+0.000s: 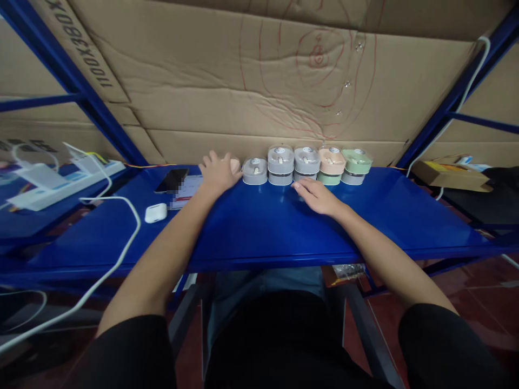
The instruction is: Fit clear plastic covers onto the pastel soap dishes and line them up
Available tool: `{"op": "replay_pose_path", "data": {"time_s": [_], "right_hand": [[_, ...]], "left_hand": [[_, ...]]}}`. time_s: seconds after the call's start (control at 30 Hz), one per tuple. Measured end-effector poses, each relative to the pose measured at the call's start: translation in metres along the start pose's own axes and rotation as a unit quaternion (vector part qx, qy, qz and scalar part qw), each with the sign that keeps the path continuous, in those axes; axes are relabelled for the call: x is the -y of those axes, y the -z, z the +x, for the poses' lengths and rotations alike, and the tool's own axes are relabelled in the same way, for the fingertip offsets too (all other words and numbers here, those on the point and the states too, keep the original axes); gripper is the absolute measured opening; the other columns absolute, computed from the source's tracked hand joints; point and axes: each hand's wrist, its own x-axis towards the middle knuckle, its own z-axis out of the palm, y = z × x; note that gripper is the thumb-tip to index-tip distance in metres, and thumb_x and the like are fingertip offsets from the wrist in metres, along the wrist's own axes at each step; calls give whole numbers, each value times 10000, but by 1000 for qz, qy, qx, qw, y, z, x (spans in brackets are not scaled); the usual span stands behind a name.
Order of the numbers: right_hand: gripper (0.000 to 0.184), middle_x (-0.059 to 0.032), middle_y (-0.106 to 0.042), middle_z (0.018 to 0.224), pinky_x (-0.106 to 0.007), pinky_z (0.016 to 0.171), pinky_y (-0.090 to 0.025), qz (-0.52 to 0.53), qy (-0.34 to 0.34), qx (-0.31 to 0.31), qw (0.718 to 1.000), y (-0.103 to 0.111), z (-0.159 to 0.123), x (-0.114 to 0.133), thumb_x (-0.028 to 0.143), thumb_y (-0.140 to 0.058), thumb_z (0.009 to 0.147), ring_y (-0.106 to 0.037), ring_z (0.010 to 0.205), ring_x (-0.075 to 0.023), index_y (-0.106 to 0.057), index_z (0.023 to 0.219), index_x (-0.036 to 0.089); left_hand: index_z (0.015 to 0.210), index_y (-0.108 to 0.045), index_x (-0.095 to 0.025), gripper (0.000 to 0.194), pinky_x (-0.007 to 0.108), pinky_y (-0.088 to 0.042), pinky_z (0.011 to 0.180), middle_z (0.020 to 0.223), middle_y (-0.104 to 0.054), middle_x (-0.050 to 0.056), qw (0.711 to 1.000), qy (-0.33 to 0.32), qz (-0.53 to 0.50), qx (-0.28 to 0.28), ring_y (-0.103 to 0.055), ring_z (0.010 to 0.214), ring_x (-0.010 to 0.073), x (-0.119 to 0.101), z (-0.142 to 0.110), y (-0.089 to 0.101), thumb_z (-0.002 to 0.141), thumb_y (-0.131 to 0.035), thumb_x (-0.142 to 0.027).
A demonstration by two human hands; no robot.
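Mostly, the left hand [220, 173] hides a pinkish box [234, 164] just left of the single gray box [255, 172]; its fingers are spread, but whether they grip I cannot tell. Right of that gray box stand clear-lidded stacks [280, 161] in gray, pink and green; nearer the person, the right hand [318, 197] lies open, fingers extended. Beneath it all is a glossy blue table [263, 232]; cardboard [190, 81] rises behind the gray box.

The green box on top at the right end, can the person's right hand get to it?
Probably yes: the green box sits on top of a grey box, and the right hand is in front of the row, with nothing seen blocking its front.
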Motion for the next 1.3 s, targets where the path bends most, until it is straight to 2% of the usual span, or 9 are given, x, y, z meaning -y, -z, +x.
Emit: {"op": "replay_pose_path", "data": {"time_s": [0.13,0.3,0.47,0.6,0.73,0.83,0.93,1.13,1.3], "right_hand": [[803,-132,-779,1064,-546,1037,-571,5,4,1,1000,1,0,-3,835,-256,1133,-725,1043,-320,-800,1083,246],[762,-150,-772,1083,-571,1038,-592,2,9,-10,1000,2,0,5,794,-304,1144,-733,1055,-334,-801,1112,217],[803,-183,-632,1560,-638,1207,-554,24,47,-2,999,-3,-4,29,841,-699,970,-656,1411,-402,-675,1525,260],[1173,-161,-393,1831,-678,1370,-383,43,94,67,992,-9,-8,44,813,-933,757,-390,1694,-451,-486,1726,326],[1236,-160,-501,1778,-650,1335,-444,57,89,111,988,-7,-11,49,727,-977,742,-497,1632,-442,-420,1772,329],[1138,-162,-671,1617,-618,1210,-560,59,68,112,990,2,-10,46,702,-948,779,-672,1450,-430,-480,1736,302],[973,-167,-731,1525,-624,1155,-583,47,40,57,996,16,-9,34,716,-882,835,-724,1349,-429,-587,1644,263],[1003,-250,-709,1501,-679,1121,-587,-52,-100,-12,994,37,-8,-7,748,-875,819,-724,1306,-475,-621,1594,165],[1026,-255,-723,1471,-673,1123,-591,-79,-115,5,990,35,-6,-20,800,-852,819,-727,1310,-480,-626,1586,158]], "left_hand": [[1670,-540,-183,616,638,-479,1131,1631,-546,321,997,4,31,68,-564,1452,547,6,-16,0,1104,-533,-426],[1511,-651,-152,602,600,-561,1039,1436,-630,298,996,-72,35,26,-687,1262,523,20,-79,10,1073,-612,-564],[1421,-609,-165,723,541,-618,1065,1375,-629,207,978,-163,-122,-36,-696,1264,425,24,-128,-2,878,-873,-563],[1489,-565,-240,817,559,-553,1228,1483,-627,170,913,-285,-292,6,-638,1435,404,4,-125,-15,793,-949,-432],[1633,-465,-261,1084,583,-532,1258,1632,-592,185,852,-310,-411,97,-618,1509,424,-20,-114,-20,727,-1004,-512],[1718,-360,-251,1204,586,-550,1234,1622,-629,193,844,-269,-439,147,-648,1488,420,-29,-111,-19,736,-999,-530],[1770,-324,-233,1271,608,-529,1256,1627,-632,202,869,-233,-408,152,-632,1504,429,-24,-113,-16,740,-1006,-534],[1377,-833,-314,415,563,-477,1329,1586,-635,103,865,-348,-342,119,-601,1520,350,-9,-122,-15,992,-809,-465],[1320,-872,-303,367,561,-501,1313,1587,-632,103,882,-315,-342,83,-589,1511,362,-9,-118,-9,1069,-688,-499]]}}
